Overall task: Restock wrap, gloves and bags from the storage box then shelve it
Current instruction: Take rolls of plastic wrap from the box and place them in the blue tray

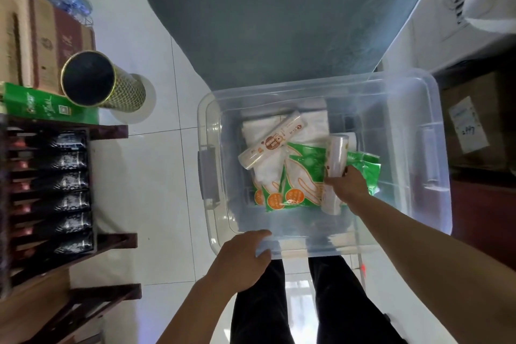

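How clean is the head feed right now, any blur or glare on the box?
Head view: wide-angle bending at the edges; motion blur smears the shelf bottles; glare streaks the clear storage box walls; the right hand on a wrap roll stays fairly readable.

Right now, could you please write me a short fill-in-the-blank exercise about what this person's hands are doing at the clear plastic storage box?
1. The right hand grips a ____ roll of wrap.
2. The left hand rests on the near ____ of the clear plastic storage box.
3. The green glove packets lie ____ the box.

Missing words: translucent; rim; inside
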{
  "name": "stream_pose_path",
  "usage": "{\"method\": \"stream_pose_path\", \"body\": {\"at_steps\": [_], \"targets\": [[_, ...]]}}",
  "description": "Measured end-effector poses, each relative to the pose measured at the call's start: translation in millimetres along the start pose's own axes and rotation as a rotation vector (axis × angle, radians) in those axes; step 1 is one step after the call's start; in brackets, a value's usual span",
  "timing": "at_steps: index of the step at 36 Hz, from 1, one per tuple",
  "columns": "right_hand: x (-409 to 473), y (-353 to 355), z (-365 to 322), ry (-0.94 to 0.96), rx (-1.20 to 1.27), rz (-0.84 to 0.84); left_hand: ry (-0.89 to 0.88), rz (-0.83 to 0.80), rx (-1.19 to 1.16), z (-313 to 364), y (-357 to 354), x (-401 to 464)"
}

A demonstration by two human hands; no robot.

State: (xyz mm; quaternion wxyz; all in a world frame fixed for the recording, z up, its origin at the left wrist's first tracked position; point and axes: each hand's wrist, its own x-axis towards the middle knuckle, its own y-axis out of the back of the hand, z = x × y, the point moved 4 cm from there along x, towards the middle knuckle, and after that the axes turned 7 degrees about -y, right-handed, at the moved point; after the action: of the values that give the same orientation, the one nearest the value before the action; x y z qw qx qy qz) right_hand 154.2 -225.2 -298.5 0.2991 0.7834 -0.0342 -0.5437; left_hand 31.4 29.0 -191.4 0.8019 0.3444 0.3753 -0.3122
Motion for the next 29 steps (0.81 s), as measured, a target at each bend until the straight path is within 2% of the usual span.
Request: {"method": "stream_pose_path", "body": {"at_steps": [7, 10, 13, 16, 18, 22, 29], "targets": [[-33, 20, -2, 0.02, 0.234, -0.069, -0.018, -0.04, -0.024, 17, 20, 18], [-54, 33, -1, 0.064, 0.323, -0.095, -0.013, -0.001, -0.135, 25, 32, 36], [-76, 44, 5, 0.102, 0.393, -0.093, 0.001, 0.157, -0.183, 35, 49, 69], [-92, 53, 19, 0.106, 0.46, -0.083, 0.04, 0.405, -0.125, 42, 71, 110], [-99, 59, 30, 0.113, 0.513, -0.062, 0.038, 0.488, -0.064, 45, 81, 136], [-104, 70, 47, 0.109, 0.626, -0.023, 0.025, 0.484, 0.112, 42, 89, 184], [-103, 82, 58, 0.07, 0.803, -0.067, -0.056, 0.438, 0.202, 37, 101, 223]]}}
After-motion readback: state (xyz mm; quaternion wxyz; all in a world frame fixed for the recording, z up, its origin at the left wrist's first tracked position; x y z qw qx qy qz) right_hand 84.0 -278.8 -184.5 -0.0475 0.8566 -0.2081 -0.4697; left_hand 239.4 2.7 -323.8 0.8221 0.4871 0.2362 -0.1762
